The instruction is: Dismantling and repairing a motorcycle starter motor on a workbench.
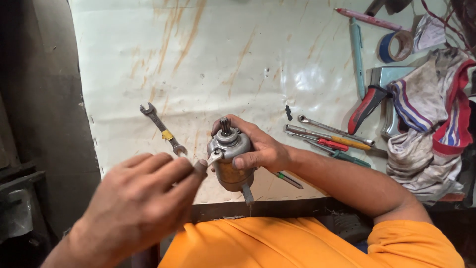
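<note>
A: What is the person holding in the middle of the picture?

B: The right hand (258, 149) is wrapping around a small round motor (230, 161). Its grip is closing tight on the metal body, with the little gear shaft pointing up. The motor is sitting just above the near edge of the bench (148, 59), low in the middle of the frame.

A: And the other hand?

B: The left hand (144, 198), at the lower left, is pinching a small spanner (214, 158). Its grip is narrow, with fingers squeezed on the handle. The spanner's open end is touching the side of the motor near the top.

A: How should it be done well?

B: I think the spanner mouth should be sitting fully on the bolt head before any turning, so it is not slipping. The right hand should be keeping the motor from twisting.

A: What else is lying around?

B: A bigger wrench with yellow tape (162, 129) is lying left of the motor. At the right, some screwdrivers (332, 141) are lying together, and a red-handled tool (366, 108) is just above them. Striped rags (426, 124) are piling up at the far right, and a roll of tape (395, 45) is sitting at the upper right.
</note>
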